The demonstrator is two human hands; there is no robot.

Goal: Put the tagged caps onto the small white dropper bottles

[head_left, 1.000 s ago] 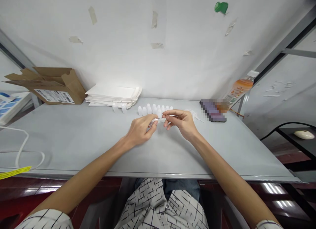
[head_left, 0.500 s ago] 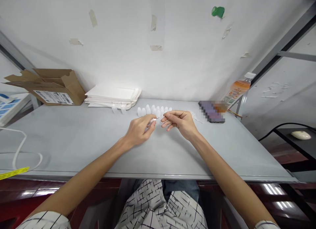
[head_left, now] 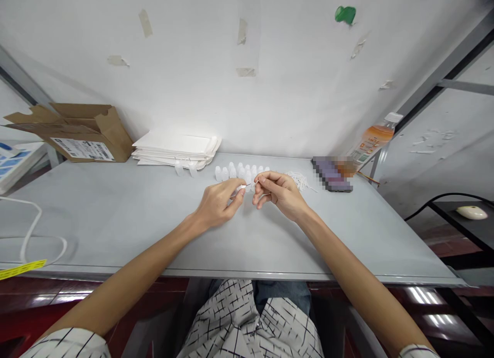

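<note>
Wall [head_left: 185,101]: white, with scraps of tape [head_left: 145,23], rising behind the bench [head_left: 146,255].
Left hand [head_left: 219,203]: thumb and forefinger pinch a small white piece [head_left: 241,187], a thin dark tip [head_left: 248,184] pointing towards the other hand.
Right hand [head_left: 281,193]: thumb and forefinger close together, near that tip; whether anything lies between them is too small to tell.
Small white piece: above the bench, in front of the rows of white plastic pieces [head_left: 225,174].
Progress: one piece seems to be mid-work; many stand in the rows, two more pieces [head_left: 193,167] sit apart by the paper stack [head_left: 173,148], and a heap of pale strings [head_left: 297,180] remains. Which are finished cannot be told.
Room: open bench runs from the hands to the front edge, which both forearms cross; rows behind are tight, while the phone [head_left: 328,173] and drink bottle [head_left: 374,139] bound the right.
</note>
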